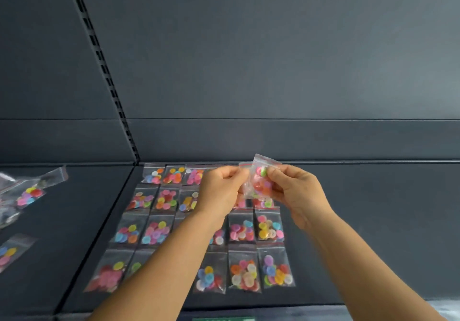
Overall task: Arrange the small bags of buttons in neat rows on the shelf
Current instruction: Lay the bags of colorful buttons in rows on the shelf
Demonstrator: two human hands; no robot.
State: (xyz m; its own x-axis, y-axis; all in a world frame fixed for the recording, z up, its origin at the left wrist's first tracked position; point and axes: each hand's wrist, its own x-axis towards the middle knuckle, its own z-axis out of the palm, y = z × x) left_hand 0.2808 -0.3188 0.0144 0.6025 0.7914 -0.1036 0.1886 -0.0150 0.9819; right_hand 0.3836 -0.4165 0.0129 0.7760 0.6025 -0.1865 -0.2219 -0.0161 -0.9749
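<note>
Both hands hold small bags of buttons in the air above the far rows on the shelf: the right hand pinches one upright, the left hand pinches the clear bag beside it. The bare shelf lies just right of the grid of laid bags, nearer the right hand.

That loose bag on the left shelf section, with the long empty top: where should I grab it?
Pinch the loose bag by its flat empty upper end, coming from above on the right. The buttons bunch at the lower left, so that end is thin and easy to grip.
</note>
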